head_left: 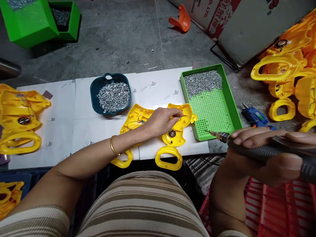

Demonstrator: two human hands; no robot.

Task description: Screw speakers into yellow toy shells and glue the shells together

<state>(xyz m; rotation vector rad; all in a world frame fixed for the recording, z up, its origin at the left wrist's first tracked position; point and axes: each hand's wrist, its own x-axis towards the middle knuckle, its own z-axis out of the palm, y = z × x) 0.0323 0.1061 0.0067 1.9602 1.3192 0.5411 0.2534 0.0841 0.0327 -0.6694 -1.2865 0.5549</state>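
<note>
My left hand [158, 122] reaches over the right one of two yellow plastic shell halves. Its thumb and forefinger are closed together near the upper part of that shell half [182, 129]; whatever is between them is too small to make out. A round speaker-like part sits inside this half. Partly under my left wrist lies the other yellow shell half [128, 121], with thin wires and a small circuit board. My right hand [274, 164] is wrapped round a dark electric screwdriver [256, 151]. The bit points left, above the near edge of a green tray [235, 113].
Small metal screws fill a dark teal bin [93, 98]; more lie in the green tray's far end. A blue glue gun [255, 116] lies right, before piled yellow shells [282, 110]. More yellow shells [22, 112] sit left. Green bins [32, 29] and an orange piece [184, 19] stand farther back.
</note>
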